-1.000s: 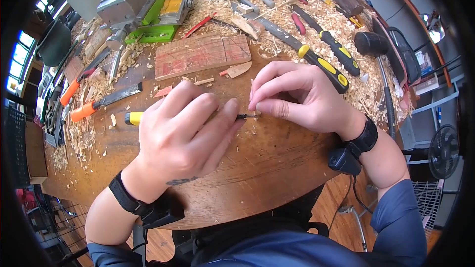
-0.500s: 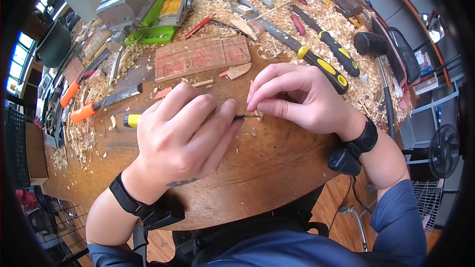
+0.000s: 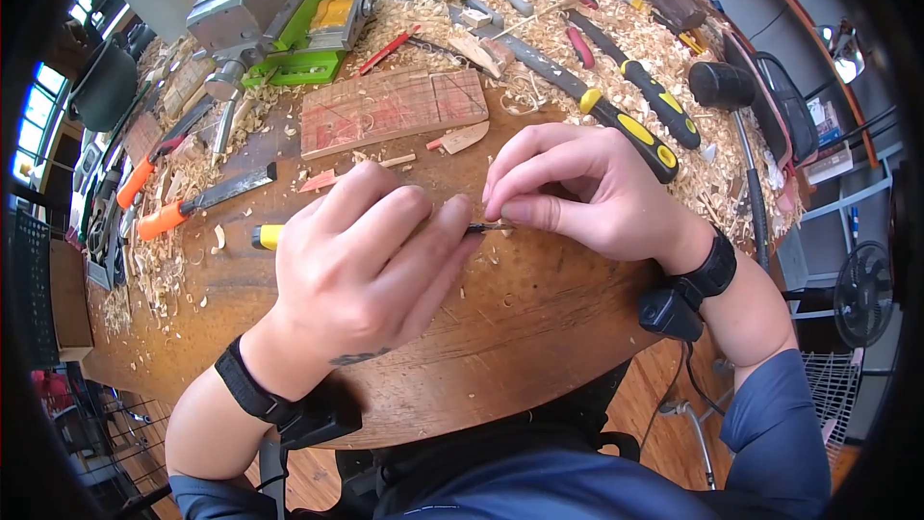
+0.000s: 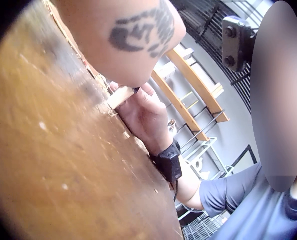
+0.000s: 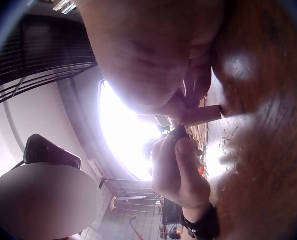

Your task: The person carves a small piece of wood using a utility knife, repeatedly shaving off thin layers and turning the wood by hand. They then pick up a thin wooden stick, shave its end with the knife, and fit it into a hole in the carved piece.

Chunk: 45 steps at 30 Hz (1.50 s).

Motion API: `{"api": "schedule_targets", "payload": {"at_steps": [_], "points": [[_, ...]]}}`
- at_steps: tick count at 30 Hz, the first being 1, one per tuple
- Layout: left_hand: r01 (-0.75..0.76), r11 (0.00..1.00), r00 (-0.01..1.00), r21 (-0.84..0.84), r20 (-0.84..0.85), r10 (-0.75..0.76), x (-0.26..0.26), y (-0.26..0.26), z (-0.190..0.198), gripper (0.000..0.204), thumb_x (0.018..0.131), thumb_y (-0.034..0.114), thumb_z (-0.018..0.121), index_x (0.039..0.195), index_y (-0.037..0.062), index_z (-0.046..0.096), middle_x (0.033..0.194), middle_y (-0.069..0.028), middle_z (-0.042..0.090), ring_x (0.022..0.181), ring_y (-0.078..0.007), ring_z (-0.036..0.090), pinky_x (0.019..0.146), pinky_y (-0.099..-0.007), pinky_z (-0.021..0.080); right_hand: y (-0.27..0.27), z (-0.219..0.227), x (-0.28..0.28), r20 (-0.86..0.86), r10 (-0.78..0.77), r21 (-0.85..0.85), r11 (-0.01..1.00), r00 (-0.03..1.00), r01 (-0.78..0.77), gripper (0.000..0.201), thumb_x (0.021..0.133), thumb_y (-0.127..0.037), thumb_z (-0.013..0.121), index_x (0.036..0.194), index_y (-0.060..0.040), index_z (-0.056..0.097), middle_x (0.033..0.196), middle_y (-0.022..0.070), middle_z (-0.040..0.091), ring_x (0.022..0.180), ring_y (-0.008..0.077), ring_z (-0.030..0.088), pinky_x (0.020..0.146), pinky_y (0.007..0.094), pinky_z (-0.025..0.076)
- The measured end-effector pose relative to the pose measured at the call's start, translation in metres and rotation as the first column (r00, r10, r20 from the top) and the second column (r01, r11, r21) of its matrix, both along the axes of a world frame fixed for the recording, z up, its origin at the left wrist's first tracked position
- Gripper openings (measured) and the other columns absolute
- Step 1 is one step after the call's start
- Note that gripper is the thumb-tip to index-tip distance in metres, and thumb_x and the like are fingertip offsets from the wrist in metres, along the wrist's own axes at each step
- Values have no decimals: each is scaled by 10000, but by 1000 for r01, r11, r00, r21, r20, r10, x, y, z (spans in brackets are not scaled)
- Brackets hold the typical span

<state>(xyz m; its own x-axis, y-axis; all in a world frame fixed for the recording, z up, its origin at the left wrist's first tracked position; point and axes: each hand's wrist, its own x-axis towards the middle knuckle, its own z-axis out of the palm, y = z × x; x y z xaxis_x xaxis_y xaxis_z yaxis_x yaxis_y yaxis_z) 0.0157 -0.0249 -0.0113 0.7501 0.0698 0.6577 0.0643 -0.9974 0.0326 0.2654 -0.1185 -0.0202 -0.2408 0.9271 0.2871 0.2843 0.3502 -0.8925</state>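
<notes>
My left hand [image 3: 361, 265] grips a slim cutter [image 3: 268, 236] with a yellow body and black end, which pokes out left of the fist. Its narrow dark tip comes out on the right, close to my right fingertips. Between thumb and fingers, my right hand [image 3: 587, 195] pinches a small piece of wood [image 4: 119, 97], mostly hidden in the head view. From the right wrist, the wood's pale squared end [image 5: 203, 114] sticks out below the fingers, with the left thumb close beside it. Both hands are just above the workbench [image 3: 500, 347].
A red-marked board [image 3: 395, 111] and a small blade-shaped wood piece [image 3: 465, 138] lie beyond the hands. To the left is an orange-handled chisel [image 3: 207, 200]; rasps with yellow-black handles [image 3: 630, 135] and a black mallet [image 3: 722, 87] lie right. Behind stands a green-based vise [image 3: 298, 65] among shavings.
The left hand and cutter shift slightly left, then back right, bringing the tip closer to the right fingers. The right hand stays nearly still, holding its wood.
</notes>
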Motion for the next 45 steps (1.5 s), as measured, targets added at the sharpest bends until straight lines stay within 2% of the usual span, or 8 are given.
{"api": "schedule_targets", "payload": {"at_steps": [5,15,22,24,28,34,43,45], "points": [[-2,999,998,42,64,-1,4,1,-5,347,692,102,875,1022,18,804,784,-13,553,711,-194,579,552,-317,485,-1,0,0,22,-11,3,1000,1000,11,97,989,-44,790,1073,-13,827,1090,60,765,986,154,708,876,298,576],[-7,999,999,42,-36,9,0,-4,-8,282,709,101,867,975,41,796,809,8,574,719,-182,570,526,-307,478,-1,1,-3,33,-36,4,999,999,36,76,963,21,787,1020,-11,825,1081,72,764,995,183,712,872,315,569],[25,1000,1000,5,6,-25,0,-10,-2,356,686,87,880,1012,-32,800,815,-76,644,698,-255,629,574,-359,520,1,-4,-1,-4,-19,8,1000,1000,19,94,1003,-51,778,1075,-21,831,1089,54,766,939,144,699,837,294,563],[-31,997,997,65,69,26,3,-7,-4,300,698,86,868,975,3,791,788,-15,572,683,-177,598,531,-316,473,1,-5,0,-1,-23,28,999,1000,23,94,1007,-54,775,1075,-22,831,1090,54,767,927,142,698,831,293,562],[-34,997,995,68,95,27,3,-6,-3,293,705,86,871,976,11,791,784,-19,567,664,-181,590,540,-318,475,0,0,-1,-18,-30,-27,999,999,29,89,1006,-35,768,1068,-13,827,1095,64,763,973,160,703,868,302,563],[-37,999,999,16,29,37,1,-8,2,337,718,31,882,1038,-38,799,834,-101,670,676,-254,636,570,-359,502,0,1,0,3,-28,-40,999,1000,28,83,1003,-11,763,1061,-1,822,1103,73,759,1023,174,708,903,306,565],[-39,999,999,-11,15,39,2,-8,-4,323,722,47,879,1026,-23,796,835,-90,670,682,-250,630,580,-365,506,-1,2,0,-1,-42,-54,998,999,42,79,1002,-14,765,1053,-8,826,1094,68,759,1027,168,705,906,303,563],[-38,999,997,28,-70,40,3,-7,-10,274,735,107,874,983,22,795,792,-13,576,696,-185,597,541,-319,482,-1,1,0,7,-46,-47,998,999,46,80,1003,-14,765,1053,-10,827,1092,66,759,1025,167,705,905,303,562]]}}
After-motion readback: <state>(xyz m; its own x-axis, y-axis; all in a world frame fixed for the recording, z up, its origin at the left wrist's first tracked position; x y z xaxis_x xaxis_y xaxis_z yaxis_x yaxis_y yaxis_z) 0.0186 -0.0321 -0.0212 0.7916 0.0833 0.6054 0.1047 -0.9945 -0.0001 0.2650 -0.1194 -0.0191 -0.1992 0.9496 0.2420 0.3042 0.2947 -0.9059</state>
